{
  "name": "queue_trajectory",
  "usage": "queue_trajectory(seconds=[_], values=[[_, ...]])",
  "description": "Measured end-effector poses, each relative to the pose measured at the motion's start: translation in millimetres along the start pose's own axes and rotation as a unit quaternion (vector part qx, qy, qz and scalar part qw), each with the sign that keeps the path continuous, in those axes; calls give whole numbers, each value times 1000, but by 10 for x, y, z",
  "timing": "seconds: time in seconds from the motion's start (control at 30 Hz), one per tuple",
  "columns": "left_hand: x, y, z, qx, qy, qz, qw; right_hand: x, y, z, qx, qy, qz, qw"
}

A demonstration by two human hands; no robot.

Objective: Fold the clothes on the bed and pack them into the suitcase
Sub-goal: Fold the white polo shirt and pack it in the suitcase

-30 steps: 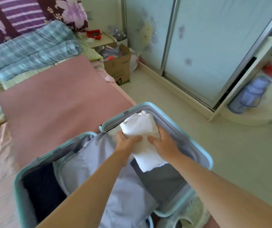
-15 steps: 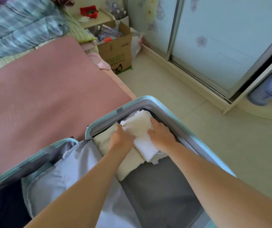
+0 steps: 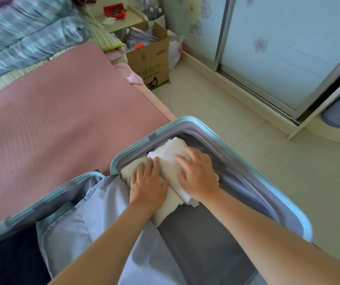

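One folded white garment, softly rumpled

place: home bedroom | cues: bed, sliding wardrobe doors, probably nightstand

The left forearm and the right forearm, both bare, reach forward and come nearer to each other at the wrists. The left grip lies palm down, fingers straight and slightly spread. The right grip, just beside it and a little farther forward, is flat too, fingers stretched out.
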State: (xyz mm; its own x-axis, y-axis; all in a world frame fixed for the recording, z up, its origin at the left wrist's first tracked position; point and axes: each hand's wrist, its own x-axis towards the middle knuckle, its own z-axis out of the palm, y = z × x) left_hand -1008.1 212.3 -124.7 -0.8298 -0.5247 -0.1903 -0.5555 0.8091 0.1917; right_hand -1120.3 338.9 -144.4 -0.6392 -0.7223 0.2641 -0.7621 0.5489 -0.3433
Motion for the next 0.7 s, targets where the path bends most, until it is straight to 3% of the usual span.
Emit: queue_trajectory(seconds=[0.07, 0.13, 0.23, 0.27, 0.37, 0.43, 0.57, 0.7], values=[[11, -11, 8, -59, -79, 20, 995, -80, -58, -47, -19, -137, -36, 990], [35, -64, -31, -81, -73, 48, 993, -107, 16, -47, -64, -249, -14, 966], [23, -135, -33, 33, 98, 36, 994, -55, 158, -83, -99, -246, 21, 964], [4, -154, -37, 55, 90, 22, 994, -15, 178, -90, -106, -239, 35, 965], [56, -163, 69, 75, -109, 35, 991, 60, 165, -39, -119, -230, 56, 964], [199, -150, 108, 84, -188, 57, 977, 76, 171, -18, -110, -236, 55, 964], [405, -165, 195, 87, -210, 46, 973, 145, 287, -16, -88, -278, 57, 955], [319, -139, 198, 106, -164, 39, 980, 220, 260, -30, -64, -316, 64, 945]])
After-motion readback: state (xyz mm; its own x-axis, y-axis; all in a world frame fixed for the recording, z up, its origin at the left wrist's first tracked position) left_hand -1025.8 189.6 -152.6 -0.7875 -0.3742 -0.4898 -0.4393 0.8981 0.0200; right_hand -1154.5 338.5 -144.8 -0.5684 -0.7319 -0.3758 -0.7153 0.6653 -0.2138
